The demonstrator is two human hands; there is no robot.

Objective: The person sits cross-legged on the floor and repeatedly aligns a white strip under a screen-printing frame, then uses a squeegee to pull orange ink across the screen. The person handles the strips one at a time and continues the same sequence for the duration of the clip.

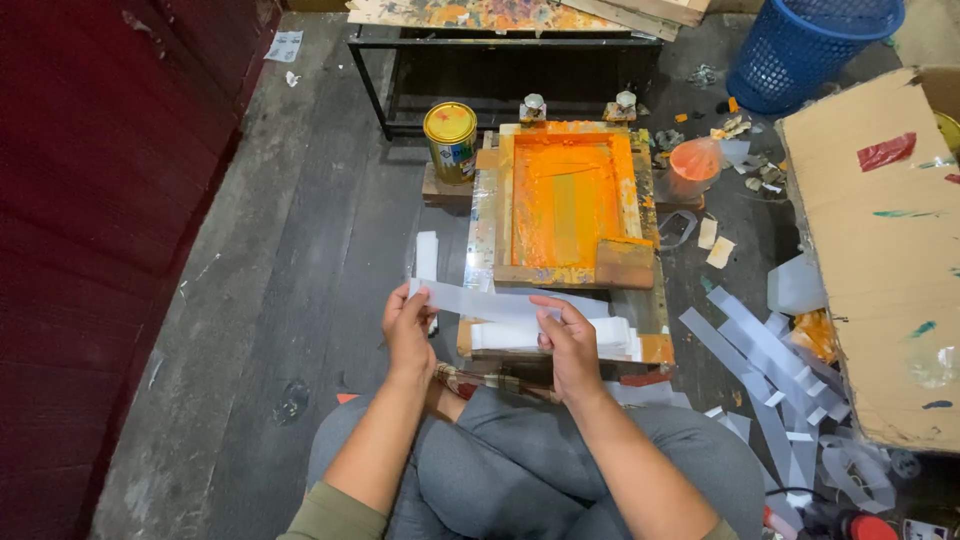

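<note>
Both hands are up over the lap holding one white strip [490, 300] flat between them. Left hand [408, 330] has its fingers pinched on the strip's left end, right hand [570, 340] has fingers closed on it further along, thumb on top. The strip sits just above a stack of similar strips [600, 335] on the near edge of the wooden printing frame [625, 262], which is smeared in orange ink. A paint can [450, 140] stands left of the frame, and loose strips [770, 370] lie scattered on the floor to the right beside a cardboard sheet [880, 260]. A blue basket [805, 45] sits at top right.
</note>
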